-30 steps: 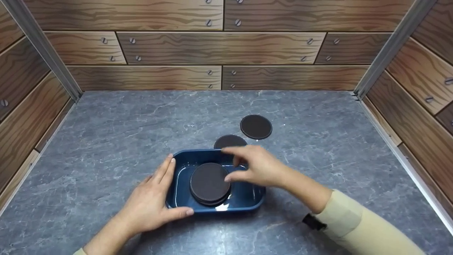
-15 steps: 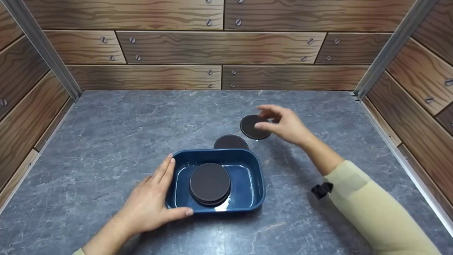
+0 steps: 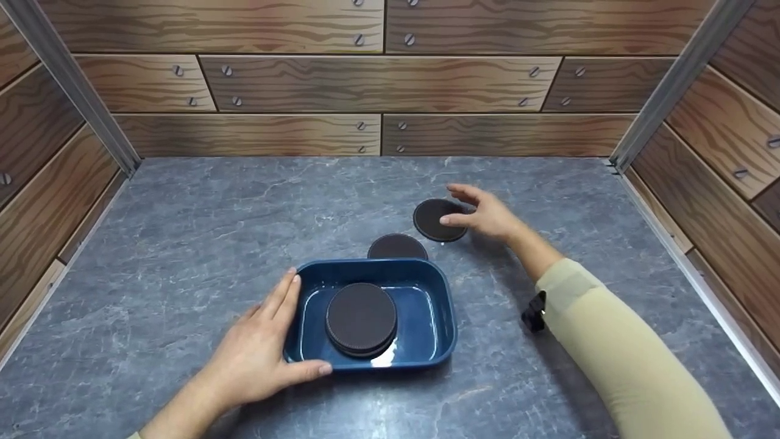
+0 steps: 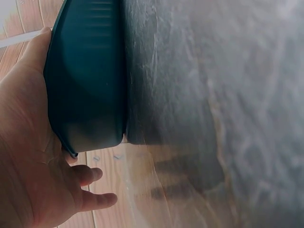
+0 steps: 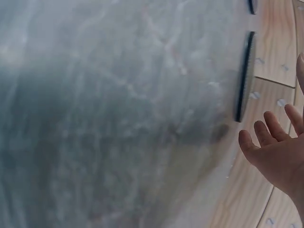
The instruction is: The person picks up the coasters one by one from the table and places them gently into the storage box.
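Observation:
Around the left end of a blue rectangular dish (image 3: 426, 305), my left hand (image 3: 256, 347) holds the rim, thumb at the front edge and fingertips by the back left corner. In the left wrist view the dish's outer wall (image 4: 90, 76) stands beside the palm. Inside the dish lies a stack of round dark coasters (image 3: 361, 317). My right hand (image 3: 484, 213) hovers at the right side of a single coaster (image 3: 431, 216), thumb over it, fingers spread and loosely bent. From the right wrist, that coaster (image 5: 245, 78) is seen edge-on, with the fingers apart from it.
Another coaster (image 3: 397, 246) lies just behind the dish, its near part hidden by the rim. The grey marbled tabletop (image 3: 244, 207) is bounded by wood-patterned walls (image 3: 292, 134) at the back and sides, with metal posts at the corners.
My right hand has moved from above the dish to the far coaster, then come slightly lower. My left hand, the dish and the stack stay where they were.

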`<state>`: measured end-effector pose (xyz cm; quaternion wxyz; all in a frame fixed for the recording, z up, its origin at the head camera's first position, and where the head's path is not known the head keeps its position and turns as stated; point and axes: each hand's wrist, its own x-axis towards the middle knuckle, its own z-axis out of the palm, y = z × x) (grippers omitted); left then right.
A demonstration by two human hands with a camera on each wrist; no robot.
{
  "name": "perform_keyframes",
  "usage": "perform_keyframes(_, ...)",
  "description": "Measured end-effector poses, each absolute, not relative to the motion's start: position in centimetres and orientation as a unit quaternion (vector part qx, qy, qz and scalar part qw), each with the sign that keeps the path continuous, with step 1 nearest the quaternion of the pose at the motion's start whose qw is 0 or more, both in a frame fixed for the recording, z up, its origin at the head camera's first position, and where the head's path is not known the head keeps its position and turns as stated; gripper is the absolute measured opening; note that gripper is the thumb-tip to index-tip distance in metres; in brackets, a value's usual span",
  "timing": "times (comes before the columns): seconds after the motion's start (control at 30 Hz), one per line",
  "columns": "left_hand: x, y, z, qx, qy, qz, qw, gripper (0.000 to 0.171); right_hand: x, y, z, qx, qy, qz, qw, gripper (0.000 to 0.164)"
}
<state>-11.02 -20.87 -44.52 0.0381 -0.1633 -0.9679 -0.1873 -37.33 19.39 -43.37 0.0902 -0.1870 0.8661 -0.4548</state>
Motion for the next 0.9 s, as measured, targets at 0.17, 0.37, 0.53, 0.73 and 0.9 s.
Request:
perform_keyframes(0.17,-10.9,-21.0,-44.5,-0.162,-0.968,-0.19,0.04,0.135,-37.7,19.3,-44.3,-0.188,0.867,-0.449,0.108,0.089)
perform_keyframes(0.37,-11.0,-21.0,-44.5,-0.162,-0.967,-0.191,0.042,0.134,-38.0,19.3,-44.8,-0.178,0.871,-0.435,0.143,0.097)
perform_keyframes(0.53,-10.9,-21.1,-44.5,-0.162,-0.967,-0.193,0.047,0.134,-38.1,18.9,-44.8,-0.17,0.868,-0.438,0.162,0.101)
perform_keyframes(0.73,-10.9,-21.2,-44.6,-0.16,-0.967,-0.19,0.048,0.133,-38.0,18.6,-44.9,-0.163,0.862,-0.448,0.174,0.105)
perform_keyframes(0.9,-11.0,-21.0,-44.5,-0.16,-0.968,-0.189,0.042,0.134,-37.9,18.6,-45.1,-0.17,0.867,-0.44,0.159,0.106)
